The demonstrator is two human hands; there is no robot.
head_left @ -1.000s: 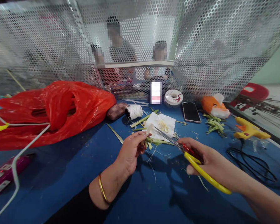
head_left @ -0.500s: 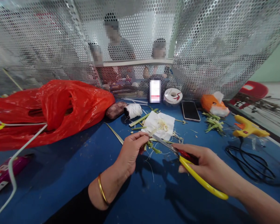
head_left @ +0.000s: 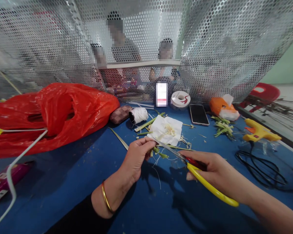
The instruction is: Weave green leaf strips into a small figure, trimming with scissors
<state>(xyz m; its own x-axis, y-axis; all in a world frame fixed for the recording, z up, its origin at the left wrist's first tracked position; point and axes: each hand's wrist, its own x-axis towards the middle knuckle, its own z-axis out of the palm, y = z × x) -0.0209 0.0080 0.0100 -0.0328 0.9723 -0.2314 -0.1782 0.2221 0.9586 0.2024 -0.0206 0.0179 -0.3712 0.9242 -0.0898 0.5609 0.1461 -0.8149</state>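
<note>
My right hand (head_left: 215,165) is wrapped around scissors (head_left: 211,188) with yellow and red handles. Their blades point left, and the tips reach the fingertips of my left hand (head_left: 135,159). That hand wears a gold bangle (head_left: 106,196) and pinches thumb against fingers; what lies in the pinch is too small and covered to name. Green plant trimmings (head_left: 162,155) show just beside and below these fingertips, with thin pale threads near them. Behind the blades, a white paper (head_left: 156,128) lies on the blue table (head_left: 146,211) with pale shreds on it.
At the left are a red plastic bag (head_left: 88,100), a white cable (head_left: 11,177) and a purple power strip (head_left: 12,182). A thread spool (head_left: 140,114), ribbon roll (head_left: 180,99) and phone (head_left: 199,114) stand farther back. On the right lie a tissue pack (head_left: 223,107) and yellow glue gun (head_left: 261,130).
The scissor blades have closed together a little at my left fingertips, and the pale strip there is less visible. Both hands stay almost in place; the view has shifted slightly.
</note>
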